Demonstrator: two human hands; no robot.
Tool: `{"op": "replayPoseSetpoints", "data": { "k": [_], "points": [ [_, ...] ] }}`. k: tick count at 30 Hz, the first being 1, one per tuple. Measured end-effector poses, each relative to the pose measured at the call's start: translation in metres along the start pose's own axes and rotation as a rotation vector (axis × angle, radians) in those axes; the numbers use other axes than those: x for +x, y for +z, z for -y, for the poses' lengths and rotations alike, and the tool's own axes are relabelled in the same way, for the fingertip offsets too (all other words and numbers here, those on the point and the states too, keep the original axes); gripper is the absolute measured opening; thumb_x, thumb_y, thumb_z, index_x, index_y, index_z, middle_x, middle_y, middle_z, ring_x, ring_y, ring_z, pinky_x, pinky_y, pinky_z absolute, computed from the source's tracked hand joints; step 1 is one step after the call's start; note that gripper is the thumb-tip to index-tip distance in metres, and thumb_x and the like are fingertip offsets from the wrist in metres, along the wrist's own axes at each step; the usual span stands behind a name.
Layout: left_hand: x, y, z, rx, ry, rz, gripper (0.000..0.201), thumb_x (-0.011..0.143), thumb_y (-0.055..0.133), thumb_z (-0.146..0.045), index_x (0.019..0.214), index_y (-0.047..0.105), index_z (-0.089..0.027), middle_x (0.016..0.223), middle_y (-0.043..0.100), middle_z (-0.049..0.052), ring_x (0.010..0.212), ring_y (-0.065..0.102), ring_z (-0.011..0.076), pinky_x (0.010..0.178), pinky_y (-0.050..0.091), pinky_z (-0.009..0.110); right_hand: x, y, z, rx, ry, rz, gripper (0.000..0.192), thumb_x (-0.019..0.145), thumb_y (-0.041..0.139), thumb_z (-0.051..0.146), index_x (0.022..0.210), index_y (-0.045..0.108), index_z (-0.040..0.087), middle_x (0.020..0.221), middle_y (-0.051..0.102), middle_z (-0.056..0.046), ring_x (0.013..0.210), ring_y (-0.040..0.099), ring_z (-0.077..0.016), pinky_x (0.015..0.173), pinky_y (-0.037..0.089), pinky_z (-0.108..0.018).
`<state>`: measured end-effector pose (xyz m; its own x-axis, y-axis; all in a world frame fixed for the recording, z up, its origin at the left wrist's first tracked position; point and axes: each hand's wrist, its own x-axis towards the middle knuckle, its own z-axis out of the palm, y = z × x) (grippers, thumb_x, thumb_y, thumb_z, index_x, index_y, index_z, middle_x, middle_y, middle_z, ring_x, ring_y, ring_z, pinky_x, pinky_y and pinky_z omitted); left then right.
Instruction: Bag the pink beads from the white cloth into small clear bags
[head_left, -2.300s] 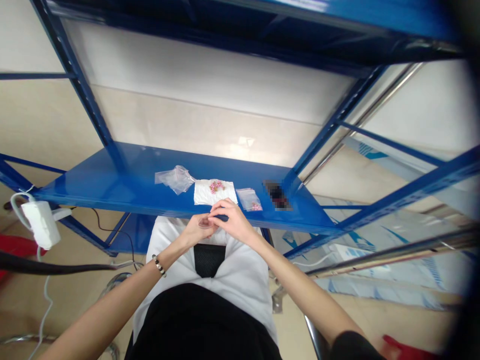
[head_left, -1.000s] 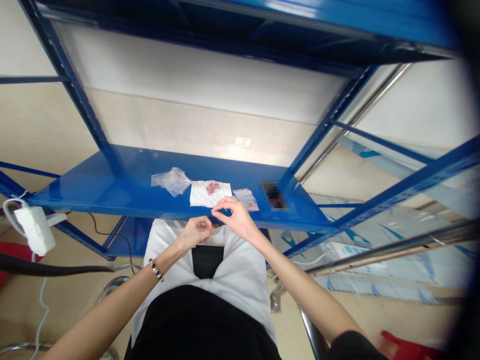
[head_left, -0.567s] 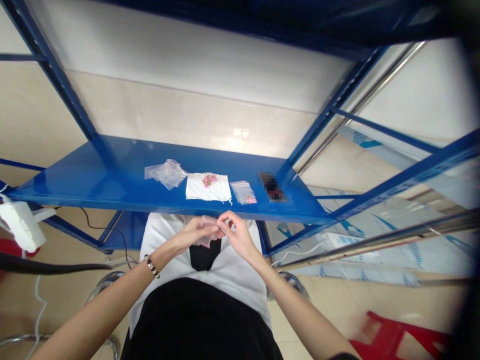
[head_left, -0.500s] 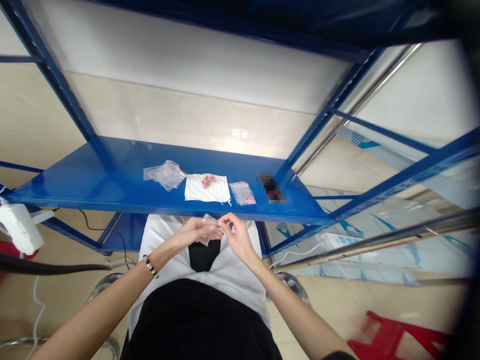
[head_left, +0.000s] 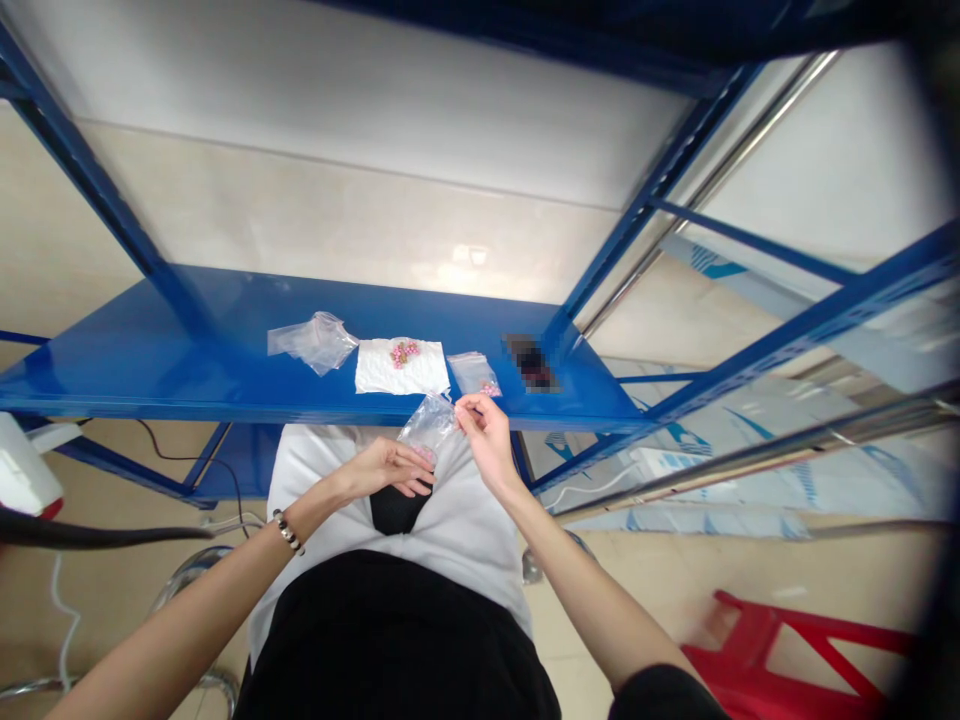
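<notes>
No brand, label or readable writing shows anywhere; the one dark thing [head_left: 531, 363] on the shelf that might carry any is blurred out.

At the far left a white plastic device [head_left: 22, 478] on a cord hangs below the shelf, with a thick black cable [head_left: 97, 535] running under it. The blue metal shelf [head_left: 150, 350] is glossy and reflects the ceiling light; its blue uprights and cross-bars frame the view, and behind it stands a pale wall with beige tile lower down and a beige floor.

On the shelf, from the left: a crumpled heap of clear bags [head_left: 311, 340], a white tissue [head_left: 401, 368] with a cluster of small pink beads [head_left: 403, 351] on it, and a small flat clear bag with pink beads inside [head_left: 475, 372] just beside the tissue.

Below the shelf's front edge, the left hand [head_left: 386, 468], with a beaded bracelet [head_left: 286, 529] on its wrist, is loosely curled, its fingertips at the lower end of a small clear zip bag [head_left: 427, 425]. The right hand [head_left: 484, 440] pinches the bag's upper edge between thumb and forefinger, so the bag hangs tilted between both hands, over the person's white and black clothing, in front of the shelf and apart from it.

At the lower right stands a red plastic stool [head_left: 787, 655], with a chrome bar [head_left: 750, 465] above it.
</notes>
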<state>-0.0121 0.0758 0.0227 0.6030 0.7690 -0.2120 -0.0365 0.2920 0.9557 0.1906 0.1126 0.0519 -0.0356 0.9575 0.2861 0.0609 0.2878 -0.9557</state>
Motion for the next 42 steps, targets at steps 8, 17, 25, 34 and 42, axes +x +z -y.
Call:
{"op": "replayPoseSetpoints", "data": {
  "k": [8,17,25,34,42],
  "points": [
    [0.004,-0.008,-0.008,0.175,0.170,-0.316,0.036,0.076,0.074,-0.039,0.100,0.067,-0.013,0.095,0.075,0.012,0.087,0.070,0.0226,0.075,0.054,0.031,-0.004,0.001,0.007,0.087,-0.009,0.045,0.022,0.085,0.063,0.033,0.101,0.053,0.021,0.079,0.055,0.001,0.059,0.052,-0.0106,0.056,0.041,-0.024],
    [0.002,-0.016,-0.014,0.346,0.415,-0.496,0.029,0.080,0.070,-0.039,0.097,0.070,-0.016,0.098,0.071,0.008,0.090,0.066,0.0207,0.080,0.050,0.029,-0.008,0.006,0.012,0.074,-0.003,0.224,0.035,0.085,0.063,0.030,0.114,0.044,0.024,0.077,0.054,0.003,0.059,0.050,-0.0111,0.056,0.040,-0.024],
    [-0.007,-0.012,-0.028,0.471,0.375,-0.266,0.023,0.085,0.065,-0.036,0.094,0.072,-0.016,0.100,0.069,0.009,0.090,0.063,0.0204,0.077,0.049,0.028,-0.009,0.005,0.013,0.052,-0.003,0.270,0.032,0.086,0.062,0.033,0.113,0.046,0.024,0.079,0.055,0.002,0.064,0.051,-0.0121,0.060,0.042,-0.025],
    [-0.014,-0.009,-0.042,0.266,0.386,-0.395,0.027,0.086,0.063,-0.040,0.081,0.070,-0.014,0.082,0.073,0.008,0.078,0.065,0.0185,0.074,0.048,0.027,-0.010,0.007,0.013,0.078,0.043,0.292,0.035,0.084,0.065,0.035,0.111,0.047,0.024,0.079,0.057,0.002,0.062,0.051,-0.0112,0.059,0.042,-0.024],
    [-0.009,-0.014,-0.039,0.230,0.408,-0.451,0.028,0.082,0.068,-0.042,0.078,0.068,-0.014,0.076,0.072,0.007,0.072,0.066,0.0182,0.072,0.049,0.028,-0.012,0.011,0.014,0.062,0.060,0.322,0.033,0.083,0.065,0.038,0.108,0.050,0.023,0.077,0.058,0.001,0.061,0.052,-0.0117,0.058,0.044,-0.025]
  ]
}}
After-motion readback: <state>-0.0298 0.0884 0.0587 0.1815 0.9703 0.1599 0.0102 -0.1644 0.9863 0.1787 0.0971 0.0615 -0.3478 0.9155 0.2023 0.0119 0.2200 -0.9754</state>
